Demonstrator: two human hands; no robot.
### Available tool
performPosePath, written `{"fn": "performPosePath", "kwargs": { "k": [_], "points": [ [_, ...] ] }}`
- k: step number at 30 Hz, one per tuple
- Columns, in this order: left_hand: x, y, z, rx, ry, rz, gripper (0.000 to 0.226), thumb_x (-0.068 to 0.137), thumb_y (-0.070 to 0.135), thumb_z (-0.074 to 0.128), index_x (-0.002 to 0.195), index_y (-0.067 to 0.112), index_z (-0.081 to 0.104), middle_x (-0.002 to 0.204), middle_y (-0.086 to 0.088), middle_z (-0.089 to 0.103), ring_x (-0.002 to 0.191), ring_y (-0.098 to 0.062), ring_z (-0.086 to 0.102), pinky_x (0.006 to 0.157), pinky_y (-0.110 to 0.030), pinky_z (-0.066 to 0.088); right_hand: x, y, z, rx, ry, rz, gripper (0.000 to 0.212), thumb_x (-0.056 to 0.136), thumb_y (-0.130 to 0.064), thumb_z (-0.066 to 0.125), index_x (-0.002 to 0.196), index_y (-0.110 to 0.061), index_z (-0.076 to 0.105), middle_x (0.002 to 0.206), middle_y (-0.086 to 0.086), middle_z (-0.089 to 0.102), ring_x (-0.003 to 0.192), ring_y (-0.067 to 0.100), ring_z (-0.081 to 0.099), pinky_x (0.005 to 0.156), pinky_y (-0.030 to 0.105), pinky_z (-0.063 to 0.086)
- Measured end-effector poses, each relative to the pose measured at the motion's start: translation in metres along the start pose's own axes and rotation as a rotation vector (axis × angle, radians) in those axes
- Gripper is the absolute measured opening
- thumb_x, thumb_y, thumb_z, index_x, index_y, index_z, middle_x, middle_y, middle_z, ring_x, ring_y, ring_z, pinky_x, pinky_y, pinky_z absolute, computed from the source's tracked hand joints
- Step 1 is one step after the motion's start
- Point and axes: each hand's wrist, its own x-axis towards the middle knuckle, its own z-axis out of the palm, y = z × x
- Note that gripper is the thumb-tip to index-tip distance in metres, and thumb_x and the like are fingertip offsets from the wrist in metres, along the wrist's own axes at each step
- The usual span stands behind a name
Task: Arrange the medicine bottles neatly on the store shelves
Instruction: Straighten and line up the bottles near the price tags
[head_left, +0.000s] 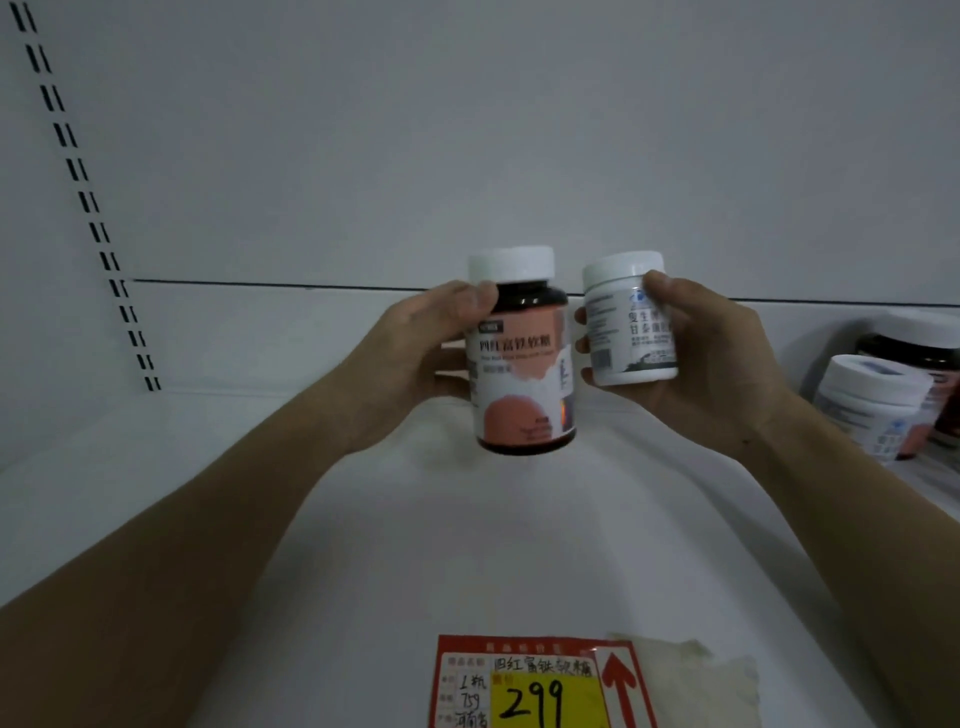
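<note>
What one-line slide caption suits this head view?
Left hand holds a dark pink-labelled bottle, right hand a small white bottle, above a white shelf.

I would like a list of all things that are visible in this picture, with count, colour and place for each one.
dark bottle: 1, dark brown with pink and white label and white cap, held upright above the shelf, centre
white bottle: 1, white with white cap, held just right of the dark bottle
bottles on the shelf: at least 2, one white in front, one dark behind it, far right edge
price tag: 1, red and yellow, handwritten 299, bottom centre on the shelf front
shelf: 1, white, below the hands
back panel: 1, pale grey, behind the shelf
slotted upright: 1, black slots, left side
left hand: 1, grips the dark bottle
right hand: 1, grips the white bottle
</note>
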Motion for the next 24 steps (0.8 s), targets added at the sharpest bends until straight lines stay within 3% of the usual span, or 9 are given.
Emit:
{"fn": "performPosePath", "kwargs": {
  "k": [6,11,16,20,24],
  "points": [
    [-0.002,0.005,0.001,0.033,-0.056,0.053,0.064,0.058,0.076,0.068,0.099,0.026,0.074,0.102,-0.007,0.072,0.094,-0.028,0.069,0.079,-0.043,0.056,0.005,0.004,-0.003,-0.050,-0.020,0.040,0.047,0.081,-0.033,0.052,0.119,-0.007,0.059,0.105,0.014,0.065,0.092,0.029,0.063,0.089,0.043,0.047],
    [-0.005,0.007,0.002,0.053,-0.074,0.040,0.060,0.058,0.074,0.068,0.094,0.026,0.073,0.092,-0.002,0.073,0.083,-0.021,0.071,0.061,-0.027,0.055,0.005,0.005,-0.005,-0.089,-0.049,0.060,0.044,0.082,-0.034,0.053,0.115,-0.009,0.065,0.104,0.012,0.069,0.092,0.028,0.065,0.089,0.043,0.048],
    [-0.007,0.007,-0.004,0.088,-0.212,-0.066,0.062,0.059,0.067,0.074,0.105,0.026,0.071,0.102,-0.003,0.073,0.092,-0.021,0.071,0.065,-0.025,0.055,0.004,0.007,-0.008,-0.098,-0.113,0.072,0.040,0.079,-0.034,0.060,0.110,-0.012,0.074,0.108,0.012,0.072,0.093,0.027,0.069,0.084,0.042,0.056],
    [-0.006,0.006,-0.011,0.100,-0.323,-0.143,0.062,0.058,0.060,0.081,0.113,0.032,0.070,0.115,-0.004,0.070,0.106,-0.023,0.067,0.072,-0.030,0.056,0.002,0.012,-0.009,-0.143,-0.227,0.151,0.048,0.080,-0.021,0.060,0.127,-0.009,0.061,0.116,0.013,0.070,0.100,0.026,0.069,0.085,0.039,0.058],
    [-0.006,0.004,-0.014,0.094,-0.379,-0.190,0.070,0.051,0.053,0.088,0.114,0.032,0.069,0.120,-0.001,0.068,0.112,-0.020,0.065,0.077,-0.031,0.056,0.003,0.019,-0.008,-0.306,-0.281,0.236,0.058,0.080,-0.001,0.054,0.138,-0.004,0.048,0.133,0.019,0.057,0.118,0.032,0.057,0.105,0.048,0.043]
  ]
}}
